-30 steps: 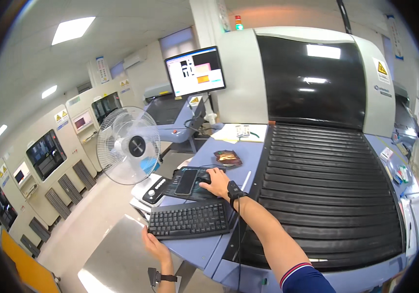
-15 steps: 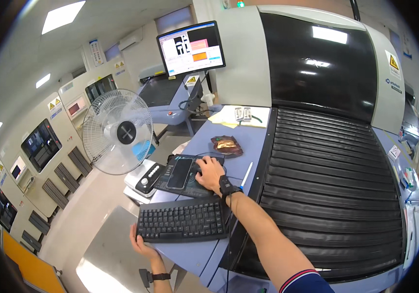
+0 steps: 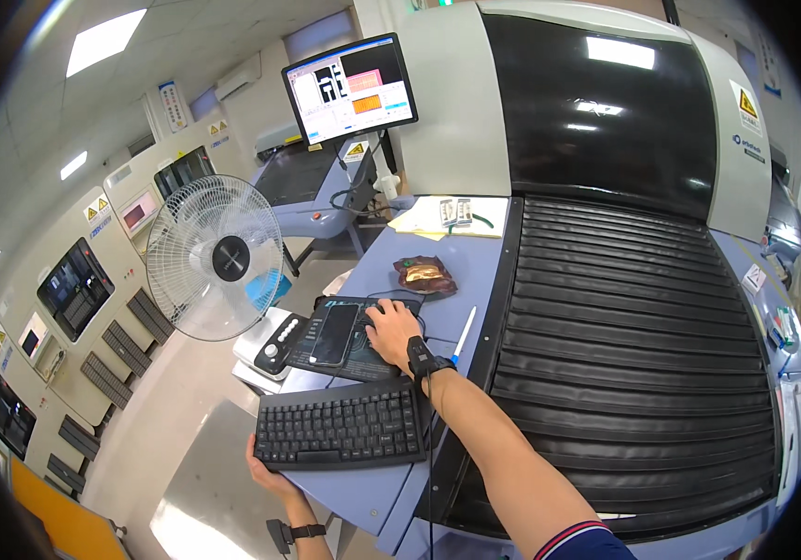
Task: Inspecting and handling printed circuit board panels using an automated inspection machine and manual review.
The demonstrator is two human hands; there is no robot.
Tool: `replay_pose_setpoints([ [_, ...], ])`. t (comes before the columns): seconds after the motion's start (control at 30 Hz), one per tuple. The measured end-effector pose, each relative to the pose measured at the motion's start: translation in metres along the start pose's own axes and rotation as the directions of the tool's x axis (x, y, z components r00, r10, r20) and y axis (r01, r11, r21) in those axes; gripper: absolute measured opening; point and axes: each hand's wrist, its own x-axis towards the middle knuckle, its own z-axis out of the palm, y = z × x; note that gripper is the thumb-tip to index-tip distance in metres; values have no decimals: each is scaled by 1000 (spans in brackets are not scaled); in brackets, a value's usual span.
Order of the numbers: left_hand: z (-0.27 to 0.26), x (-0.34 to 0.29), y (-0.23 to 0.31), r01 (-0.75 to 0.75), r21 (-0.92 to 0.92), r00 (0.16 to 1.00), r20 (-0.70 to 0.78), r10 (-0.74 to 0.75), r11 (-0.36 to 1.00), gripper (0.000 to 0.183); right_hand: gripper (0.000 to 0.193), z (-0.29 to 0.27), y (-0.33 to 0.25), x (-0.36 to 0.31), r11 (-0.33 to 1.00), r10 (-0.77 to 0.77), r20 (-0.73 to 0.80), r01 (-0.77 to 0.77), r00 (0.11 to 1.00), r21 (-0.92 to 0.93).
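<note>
My right hand (image 3: 391, 333) rests over a dark computer mouse (image 3: 372, 312), its fingers curled on it and hiding most of it. The mouse is on a black mouse pad (image 3: 355, 370), where a dark smartphone (image 3: 334, 336) also lies, just left of that hand. Nearer to me is a black keyboard (image 3: 340, 425), tilted a little and reaching over the desk's left edge. My left hand (image 3: 270, 476) grips its lower left corner, with some fingers hidden underneath. Both wrists wear black bands.
Beyond the pad lie a brown and gold packet (image 3: 424, 275) and a white-and-blue pen (image 3: 464, 336). A monitor (image 3: 349, 91) stands at the back. A fan (image 3: 215, 258) is left; a machine with a ribbed black cover (image 3: 624, 373) fills the right.
The whole view has shifted slightly, so everything sits a little further left. Both hands keep their places on the mouse and keyboard.
</note>
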Motion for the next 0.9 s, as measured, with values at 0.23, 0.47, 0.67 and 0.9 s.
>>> replay_pose_setpoints([
  [0.23,12,-5,13,70,-66,997,-34,-73,995,66,31,3,4,0,999,-31,-52,32,998,9],
  [0.47,4,-1,9,87,-158,996,5,-87,984,65,31,1,0,1,998,-53,-24,54,998,31],
  [0.67,20,2,37,239,-193,967,-47,-252,952,61,28,4,6,-1,999,-43,-84,44,996,7],
  [0.9,16,2,42,150,-76,987,-42,-154,986,60,27,3,-2,0,999,-32,-92,33,995,15],
])
